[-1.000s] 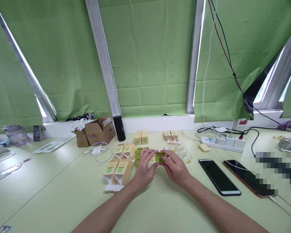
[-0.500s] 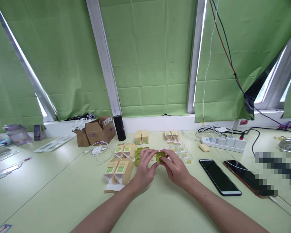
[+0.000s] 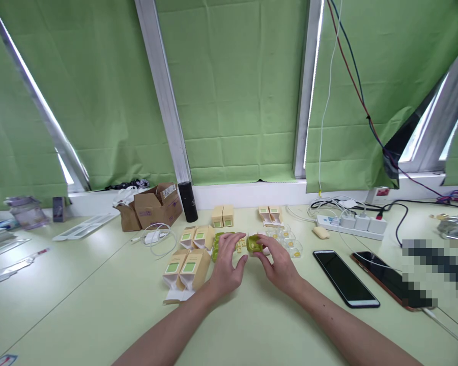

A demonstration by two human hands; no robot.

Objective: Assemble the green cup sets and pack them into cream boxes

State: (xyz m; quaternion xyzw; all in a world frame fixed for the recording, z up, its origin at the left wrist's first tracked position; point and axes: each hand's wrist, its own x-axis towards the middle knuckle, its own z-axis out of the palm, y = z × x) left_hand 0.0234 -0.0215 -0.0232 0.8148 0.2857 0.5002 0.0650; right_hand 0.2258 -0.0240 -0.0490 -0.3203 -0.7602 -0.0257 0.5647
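Note:
My right hand [image 3: 279, 262] pinches a small olive-green square case [image 3: 254, 245] by its near right side. Just left of it, my left hand [image 3: 228, 264] has its thumb and fingers apart with nothing between them, and a small gap separates it from the case. More green cases [image 3: 216, 249] stand behind the left hand, partly hidden by it. Between the hands lie several tiny yellow pieces [image 3: 240, 245]. Beyond the right hand are several clear round-sided containers [image 3: 291, 243] with yellow centres. Cream cartons with green windows [image 3: 191, 268] stand left of the left hand.
At the back are more cream cartons [image 3: 223, 216], a pair of opened cartons [image 3: 270, 215], a black cylinder [image 3: 188, 202] and a cardboard box [image 3: 158, 207]. To the right lie a phone [image 3: 345, 278], a second phone [image 3: 389, 279] and a power strip [image 3: 351, 226] with cables.
My left hand has let go of the green case and opened slightly away from it. The right hand keeps the case, which has tilted and shifted slightly right.

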